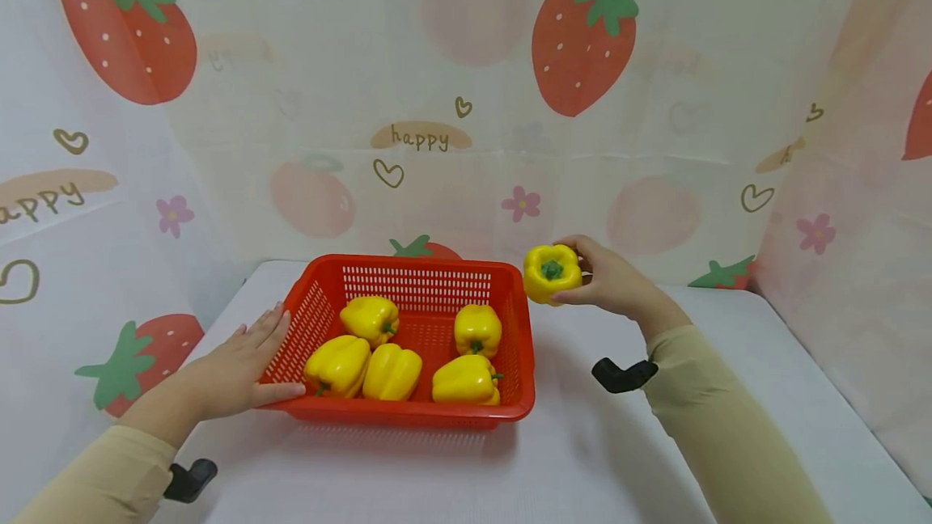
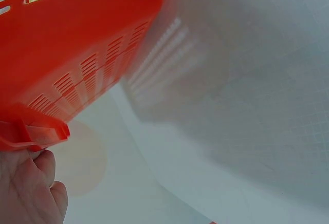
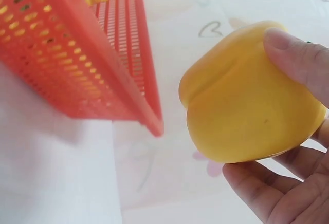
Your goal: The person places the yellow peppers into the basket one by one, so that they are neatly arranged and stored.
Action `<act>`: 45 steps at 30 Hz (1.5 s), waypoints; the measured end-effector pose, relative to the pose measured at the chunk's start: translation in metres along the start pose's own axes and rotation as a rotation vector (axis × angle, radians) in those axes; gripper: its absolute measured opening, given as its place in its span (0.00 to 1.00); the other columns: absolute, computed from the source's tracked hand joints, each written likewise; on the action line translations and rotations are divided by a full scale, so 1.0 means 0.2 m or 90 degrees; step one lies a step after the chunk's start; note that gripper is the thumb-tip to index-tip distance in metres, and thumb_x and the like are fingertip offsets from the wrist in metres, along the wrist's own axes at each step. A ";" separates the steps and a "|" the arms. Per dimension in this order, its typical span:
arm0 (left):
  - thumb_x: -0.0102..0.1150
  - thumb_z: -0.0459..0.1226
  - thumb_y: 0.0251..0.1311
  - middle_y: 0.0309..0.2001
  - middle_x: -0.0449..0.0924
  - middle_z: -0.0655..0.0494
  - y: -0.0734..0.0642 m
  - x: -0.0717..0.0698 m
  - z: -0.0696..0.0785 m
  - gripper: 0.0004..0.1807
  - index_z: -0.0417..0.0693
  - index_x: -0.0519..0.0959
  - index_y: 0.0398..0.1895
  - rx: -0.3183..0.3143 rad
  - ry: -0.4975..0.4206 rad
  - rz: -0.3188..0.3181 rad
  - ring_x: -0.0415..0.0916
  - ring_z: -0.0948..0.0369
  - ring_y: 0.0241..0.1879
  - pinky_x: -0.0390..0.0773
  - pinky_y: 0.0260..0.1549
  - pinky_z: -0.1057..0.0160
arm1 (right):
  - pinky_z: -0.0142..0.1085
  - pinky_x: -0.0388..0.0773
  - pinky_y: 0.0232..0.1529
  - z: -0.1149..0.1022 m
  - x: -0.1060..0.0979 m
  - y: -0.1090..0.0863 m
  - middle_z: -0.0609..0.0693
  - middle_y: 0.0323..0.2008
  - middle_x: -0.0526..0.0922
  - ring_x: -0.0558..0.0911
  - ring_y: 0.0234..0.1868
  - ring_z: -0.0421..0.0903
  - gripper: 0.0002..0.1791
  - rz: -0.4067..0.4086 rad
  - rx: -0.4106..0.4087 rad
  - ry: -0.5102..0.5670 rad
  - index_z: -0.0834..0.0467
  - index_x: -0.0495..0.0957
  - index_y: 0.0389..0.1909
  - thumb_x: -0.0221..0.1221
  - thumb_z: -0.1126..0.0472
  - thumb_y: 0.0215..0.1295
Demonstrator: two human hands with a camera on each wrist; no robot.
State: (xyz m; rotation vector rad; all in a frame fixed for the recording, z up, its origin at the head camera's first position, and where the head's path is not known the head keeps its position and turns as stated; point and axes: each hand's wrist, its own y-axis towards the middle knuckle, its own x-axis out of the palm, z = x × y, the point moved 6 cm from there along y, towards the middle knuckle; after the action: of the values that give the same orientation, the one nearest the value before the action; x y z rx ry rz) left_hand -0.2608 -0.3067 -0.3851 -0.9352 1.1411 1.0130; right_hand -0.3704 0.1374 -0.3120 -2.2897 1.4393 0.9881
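My right hand (image 1: 607,277) holds a yellow bell pepper (image 1: 551,272) just outside the right rim of a red plastic basket (image 1: 526,346). In the right wrist view, the thumb lies over the held bell pepper (image 3: 247,95) and the fingers support it from below. The green stem end faces the head camera. My left hand (image 1: 229,370) rests on the basket's left rim, fingers straight along the side and thumb along the front edge. Several yellow bell peppers, one at the back left (image 1: 367,319), lie inside the basket.
The basket stands on a white-covered table (image 1: 582,459). Behind and at both sides hangs a pale sheet (image 1: 466,39) printed with strawberries, hearts and flowers. Black wrist mounts (image 1: 624,375) sit over both sleeves.
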 end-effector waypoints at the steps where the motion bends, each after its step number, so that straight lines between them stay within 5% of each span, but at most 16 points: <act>1: 0.53 0.67 0.46 0.71 0.37 0.39 0.00 0.00 0.00 0.60 0.38 0.42 0.71 0.000 0.000 0.000 0.37 0.43 0.69 0.43 0.62 0.37 | 0.42 0.76 0.50 -0.01 0.01 0.01 0.48 0.49 0.72 0.74 0.50 0.49 0.42 -0.001 0.001 -0.002 0.49 0.61 0.58 0.71 0.48 0.42; 45: 0.53 0.66 0.46 0.71 0.38 0.38 -0.01 -0.02 0.03 0.60 0.36 0.42 0.70 0.003 0.000 -0.001 0.38 0.42 0.68 0.44 0.62 0.37 | 0.38 0.73 0.51 -0.27 0.45 0.26 0.43 0.44 0.75 0.74 0.45 0.44 0.39 -0.071 -0.043 -0.032 0.46 0.65 0.56 0.71 0.46 0.41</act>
State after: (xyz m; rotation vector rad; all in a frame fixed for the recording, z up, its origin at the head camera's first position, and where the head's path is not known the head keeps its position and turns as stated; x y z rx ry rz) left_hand -0.2578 -0.3019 -0.3796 -0.9317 1.1417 1.0087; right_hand -0.3691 0.0202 -0.3256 -2.3457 1.2624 1.0689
